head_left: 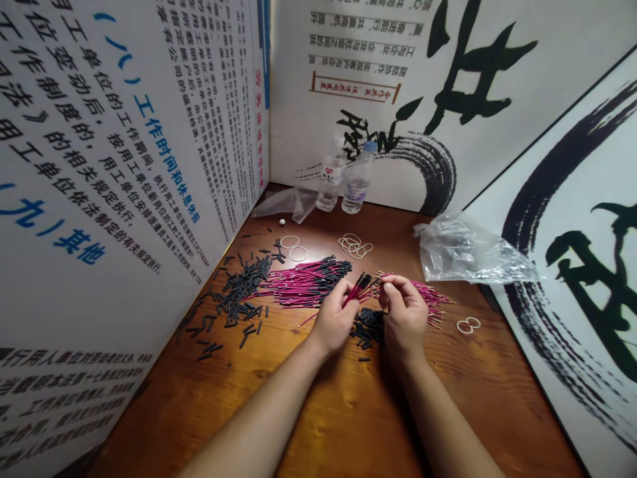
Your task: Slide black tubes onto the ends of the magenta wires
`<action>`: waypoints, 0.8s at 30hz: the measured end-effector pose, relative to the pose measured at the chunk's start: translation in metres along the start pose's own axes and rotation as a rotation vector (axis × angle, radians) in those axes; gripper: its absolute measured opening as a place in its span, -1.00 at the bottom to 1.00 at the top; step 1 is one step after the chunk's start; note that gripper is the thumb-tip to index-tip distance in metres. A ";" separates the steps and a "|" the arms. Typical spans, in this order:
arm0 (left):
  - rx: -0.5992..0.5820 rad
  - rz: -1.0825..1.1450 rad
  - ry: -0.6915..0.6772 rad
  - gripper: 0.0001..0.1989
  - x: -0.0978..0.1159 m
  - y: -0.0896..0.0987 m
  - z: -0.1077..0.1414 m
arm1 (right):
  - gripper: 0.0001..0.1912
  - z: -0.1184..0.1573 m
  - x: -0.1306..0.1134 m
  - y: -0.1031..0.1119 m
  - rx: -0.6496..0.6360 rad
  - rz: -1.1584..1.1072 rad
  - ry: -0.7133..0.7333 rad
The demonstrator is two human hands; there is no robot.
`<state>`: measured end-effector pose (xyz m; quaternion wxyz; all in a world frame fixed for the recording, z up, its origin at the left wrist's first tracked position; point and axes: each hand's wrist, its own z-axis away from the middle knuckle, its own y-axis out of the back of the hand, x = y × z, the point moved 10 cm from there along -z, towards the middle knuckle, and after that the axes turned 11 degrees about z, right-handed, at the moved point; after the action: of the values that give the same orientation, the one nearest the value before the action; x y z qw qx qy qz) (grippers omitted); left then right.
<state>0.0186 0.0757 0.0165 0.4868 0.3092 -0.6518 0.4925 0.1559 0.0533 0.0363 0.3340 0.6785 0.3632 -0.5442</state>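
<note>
Across the brown desk [348, 411], I've got pink sticks [351, 297] with black ends bunched in my left hand [335, 318], fingers curled closed; my right hand [404, 312] pinches close beside their tips, its catch too small to tell.

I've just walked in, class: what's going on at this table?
A person's left hand grips a bundle of thin pink sticks with black ends; the right hand's fingertips are pinched close beside it, any held piece too small to tell. On the brown wooden table, a heap of similar sticks lies at left, more pink sticks at right, and short black tubes are scattered loose.
</note>
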 end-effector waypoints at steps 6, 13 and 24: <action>0.015 0.002 -0.001 -0.96 -0.002 0.003 0.000 | -0.88 0.000 0.000 0.009 0.076 -0.028 0.013; 0.005 -0.014 -0.007 -0.96 0.000 0.001 0.000 | -0.88 0.000 -0.001 0.007 0.058 0.026 0.026; 0.001 -0.030 -0.009 -0.96 -0.001 0.000 0.000 | -0.88 0.000 -0.003 0.007 0.056 0.054 0.029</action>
<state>0.0188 0.0758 0.0150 0.4911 0.3214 -0.6492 0.4838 0.1613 0.0491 0.0393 0.3243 0.7050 0.3342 -0.5349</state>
